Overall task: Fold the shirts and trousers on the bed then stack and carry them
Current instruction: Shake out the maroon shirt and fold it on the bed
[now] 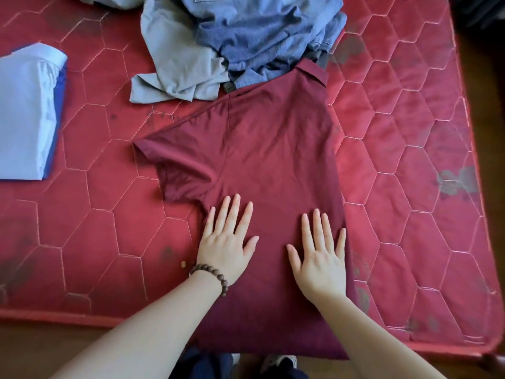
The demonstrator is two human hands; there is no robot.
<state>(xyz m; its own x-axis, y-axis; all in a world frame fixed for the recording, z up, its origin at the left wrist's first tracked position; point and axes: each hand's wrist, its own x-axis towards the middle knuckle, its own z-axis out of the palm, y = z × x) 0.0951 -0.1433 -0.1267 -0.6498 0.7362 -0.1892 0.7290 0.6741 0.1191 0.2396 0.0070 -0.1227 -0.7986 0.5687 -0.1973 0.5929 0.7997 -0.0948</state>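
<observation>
Here both flat hands, left hand [225, 247] and right hand [321, 262], press the maroon shirt [273, 149] (hem seemingly overhanging the mattress [410, 187] edge).

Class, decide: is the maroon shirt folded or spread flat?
Folded in half: the maroon shirt shows one sleeve only, at left, with a straight edge at right.

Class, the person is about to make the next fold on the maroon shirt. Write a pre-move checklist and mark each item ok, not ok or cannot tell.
1. Left hand flat on the maroon shirt: ok.
2. Right hand flat on it: ok.
3. Sleeve folded in: not ok, it sticks out left.
4. Hem fully on the mattress: not ok, it overhangs the near edge.
5. Unfolded pile clear of the collar: not ok.
</observation>
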